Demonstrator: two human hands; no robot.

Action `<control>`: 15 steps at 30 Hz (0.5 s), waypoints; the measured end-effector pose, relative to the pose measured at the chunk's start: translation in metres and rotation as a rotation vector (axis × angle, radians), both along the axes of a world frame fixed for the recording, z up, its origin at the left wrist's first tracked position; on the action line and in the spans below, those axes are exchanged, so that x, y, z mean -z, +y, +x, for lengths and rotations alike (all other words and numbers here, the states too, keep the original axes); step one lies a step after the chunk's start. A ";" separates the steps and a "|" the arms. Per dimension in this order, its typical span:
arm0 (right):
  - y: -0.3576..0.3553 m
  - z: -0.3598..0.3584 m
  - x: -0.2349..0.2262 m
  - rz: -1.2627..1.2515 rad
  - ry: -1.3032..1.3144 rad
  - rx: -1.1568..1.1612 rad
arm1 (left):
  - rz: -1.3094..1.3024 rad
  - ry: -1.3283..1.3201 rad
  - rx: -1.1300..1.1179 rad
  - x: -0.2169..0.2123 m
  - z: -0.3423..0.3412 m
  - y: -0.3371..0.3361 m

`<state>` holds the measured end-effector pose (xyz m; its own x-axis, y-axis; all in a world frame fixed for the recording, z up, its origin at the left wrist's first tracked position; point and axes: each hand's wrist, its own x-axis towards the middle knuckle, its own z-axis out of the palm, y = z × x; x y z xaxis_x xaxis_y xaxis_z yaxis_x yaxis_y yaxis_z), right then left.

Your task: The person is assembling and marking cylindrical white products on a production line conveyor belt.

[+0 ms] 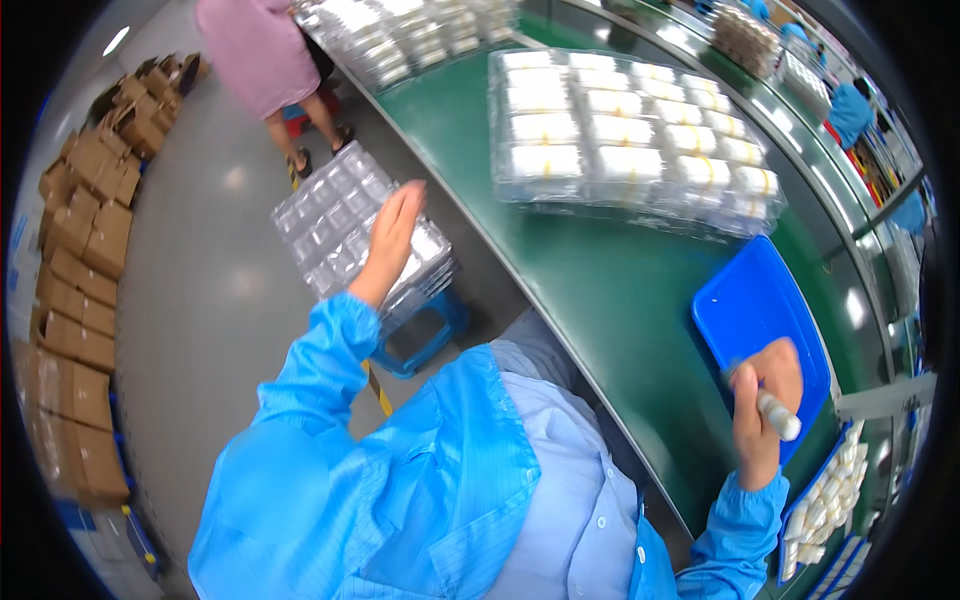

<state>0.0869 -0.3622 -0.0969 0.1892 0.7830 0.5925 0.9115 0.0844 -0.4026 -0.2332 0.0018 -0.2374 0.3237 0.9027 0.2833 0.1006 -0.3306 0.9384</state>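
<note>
My left hand is held over a stack of clear plastic compartment trays, its fingers stretched out and nothing seen in them. The stack rests on a blue stool beside the table; whether the hand touches it I cannot tell. Over a blue plastic bin on the table, my right hand is closed round a slim white cylindrical piece, whose pale end sticks out below the fingers. The hand is slightly blurred. The bin's visible inside is bare blue.
Filled clear trays of white rolls with yellow bands lie on the green table. More filled trays stand farther along. Loose white pieces fill another bin at right. Cardboard boxes line the left. A person in pink stands ahead.
</note>
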 end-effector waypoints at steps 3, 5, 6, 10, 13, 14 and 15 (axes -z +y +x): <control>0.063 0.008 -0.016 0.124 -0.424 0.064 | -0.094 -0.265 0.317 -0.073 0.057 -0.011; 0.099 0.024 -0.012 0.119 -0.430 0.122 | -0.091 -0.238 0.390 -0.098 0.085 -0.018; 0.114 0.033 -0.008 0.124 -0.447 0.142 | -0.088 -0.231 0.376 -0.113 0.096 -0.026; 0.145 0.061 0.020 0.070 -0.263 0.139 | -0.007 -0.289 0.360 -0.120 0.122 -0.014; 0.152 0.058 0.029 0.054 -0.303 0.208 | 0.028 -0.306 0.393 -0.132 0.129 0.003; 0.152 0.057 0.027 0.048 -0.284 0.206 | 0.046 -0.287 0.407 -0.135 0.131 0.007; 0.154 0.053 0.023 0.044 -0.261 0.199 | 0.071 -0.283 0.394 -0.131 0.133 0.014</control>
